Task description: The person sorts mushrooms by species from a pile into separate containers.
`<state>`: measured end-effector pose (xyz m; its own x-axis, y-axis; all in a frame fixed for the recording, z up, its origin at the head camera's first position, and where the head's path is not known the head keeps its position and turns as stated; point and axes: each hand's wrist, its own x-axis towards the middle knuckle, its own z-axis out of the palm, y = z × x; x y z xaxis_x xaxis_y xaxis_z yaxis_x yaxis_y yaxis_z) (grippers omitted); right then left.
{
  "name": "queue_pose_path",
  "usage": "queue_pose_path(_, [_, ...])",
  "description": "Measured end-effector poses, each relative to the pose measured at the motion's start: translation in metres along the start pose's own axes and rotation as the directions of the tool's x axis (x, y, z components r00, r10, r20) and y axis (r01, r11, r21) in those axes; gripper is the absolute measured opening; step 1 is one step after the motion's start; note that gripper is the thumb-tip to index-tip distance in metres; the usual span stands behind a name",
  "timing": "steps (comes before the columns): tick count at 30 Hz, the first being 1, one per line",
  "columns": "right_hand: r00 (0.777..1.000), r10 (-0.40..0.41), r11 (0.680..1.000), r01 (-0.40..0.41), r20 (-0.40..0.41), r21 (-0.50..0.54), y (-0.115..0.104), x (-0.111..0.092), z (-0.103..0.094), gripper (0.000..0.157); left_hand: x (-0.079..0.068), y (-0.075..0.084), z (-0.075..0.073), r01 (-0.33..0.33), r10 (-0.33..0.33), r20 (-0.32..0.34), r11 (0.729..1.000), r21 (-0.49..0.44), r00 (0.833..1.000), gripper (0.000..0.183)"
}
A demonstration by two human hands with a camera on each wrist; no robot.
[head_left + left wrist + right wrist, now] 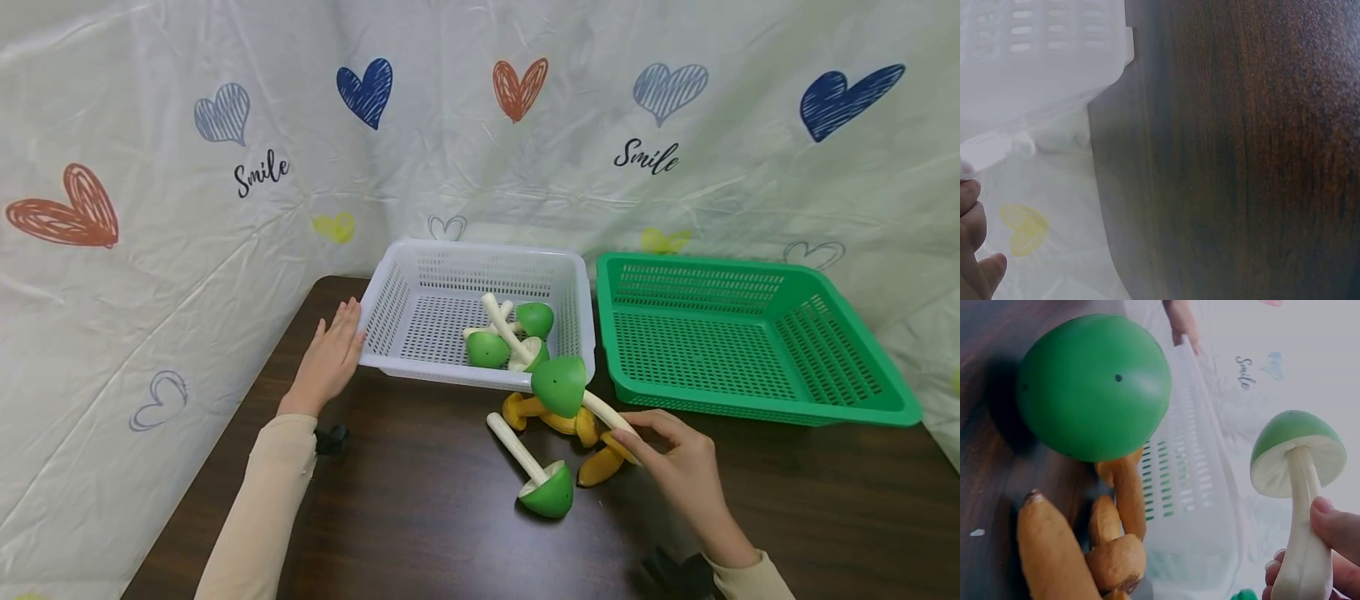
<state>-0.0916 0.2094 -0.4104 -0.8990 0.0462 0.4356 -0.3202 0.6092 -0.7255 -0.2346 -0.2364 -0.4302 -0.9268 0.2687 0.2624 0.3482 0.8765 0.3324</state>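
Note:
My right hand (686,467) pinches the white stem of a green-capped toy mushroom (558,386) between thumb and fingers. Its cap overlaps the front rim of the white basket (450,372) in the head view, and the right wrist view shows the same mushroom (1300,456) cap up. My left hand (327,354) rests with straight fingers against that basket's left side. Several green-capped mushrooms (488,350) lie inside it, toward the right. Another green-capped mushroom (551,492) lies on the table, its stem pointing away to the left. Beside it are several yellow-brown mushrooms (600,467).
A green basket (750,408) stands right of the white one, with a narrow gap between them. Both are on a dark wooden table (420,517). Behind the table hangs a pale sheet (465,167) printed with hearts.

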Motion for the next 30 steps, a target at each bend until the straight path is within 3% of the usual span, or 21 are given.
queue_pose_path(4, [0.998, -0.06, 0.993, 0.062, -0.015, 0.105, 0.002, 0.004, 0.006, 0.023, 0.0, 0.0, -0.001, 0.009, -0.009, 0.0, 1.0, -0.001, 1.0, 0.055])
queue_pose_path(10, [0.993, -0.115, 0.984, 0.116, -0.011, 0.135, 0.003, 0.01, 0.012, 0.024, 0.0, -0.001, 0.001, -0.001, 0.001, -0.006, 1.0, -0.017, 1.0, 0.055])
queue_pose_path(19, [0.998, -0.056, 0.997, 0.055, 0.031, 0.047, -0.011, 0.026, 0.016, 0.019, 0.0, -0.001, 0.001, -0.002, 0.001, -0.019, 1.0, -0.014, 1.0, 0.055])
queue_pose_path(30, [0.996, -0.067, 0.993, 0.061, 0.051, 0.1, -0.015, 0.042, 0.03, 0.018, 0.0, -0.001, 0.001, -0.001, 0.001, -0.011, 1.0, -0.011, 1.0, 0.055])
